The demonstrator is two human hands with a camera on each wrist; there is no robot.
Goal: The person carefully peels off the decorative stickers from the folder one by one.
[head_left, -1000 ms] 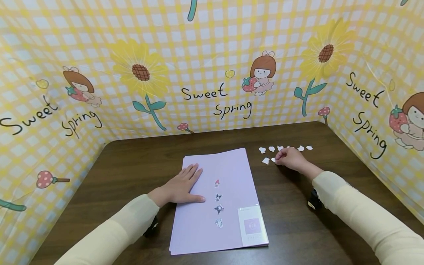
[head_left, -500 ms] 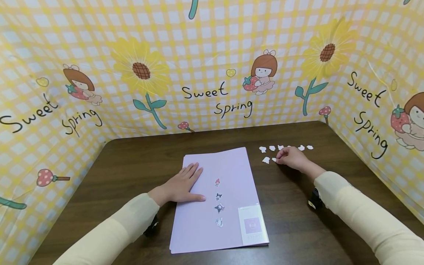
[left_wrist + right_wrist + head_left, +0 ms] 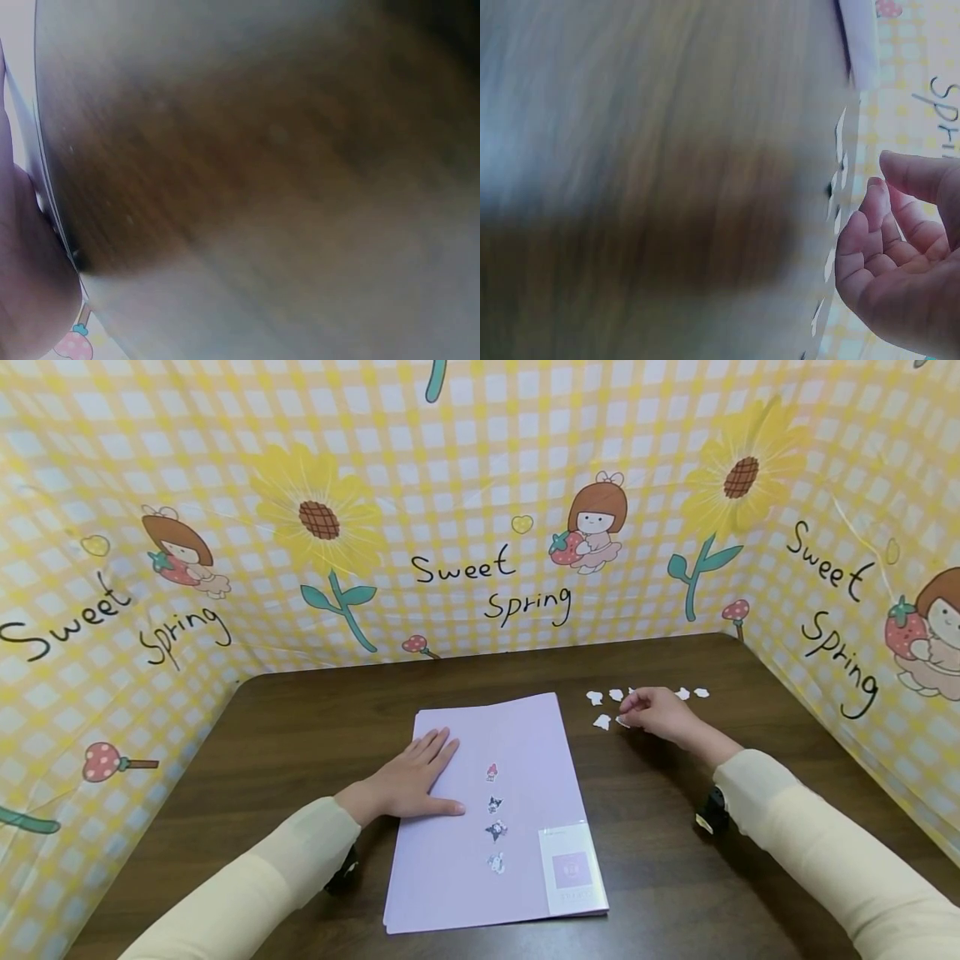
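My left hand [image 3: 420, 781] lies flat with fingers spread on the left side of a pale lilac sheet [image 3: 525, 735], which has several small character stickers [image 3: 495, 832] in a column down its middle. My right hand [image 3: 663, 714] is over the loose white cutouts to the right of the sheet. Its fingers are curled, with thumb and index tips close together, right at one white cutout [image 3: 622, 721]; I cannot tell whether they pinch it. Another cutout [image 3: 602, 722] lies just left of it. In the right wrist view the right hand [image 3: 907, 255] shows palm-side, above the line of cutouts [image 3: 829, 264].
More white cutouts [image 3: 701, 692] form a row behind the right hand, partly hidden by it. A clear packet with a pink square label [image 3: 572, 870] lies on the sheet's lower right corner. A yellow checked cloth [image 3: 465, 485] surrounds the dark wooden table [image 3: 300, 727] at back and sides.
My right hand has shifted slightly up and left, covering more of the back row, and less of the cutout at its fingertips shows. The left hand stays still.
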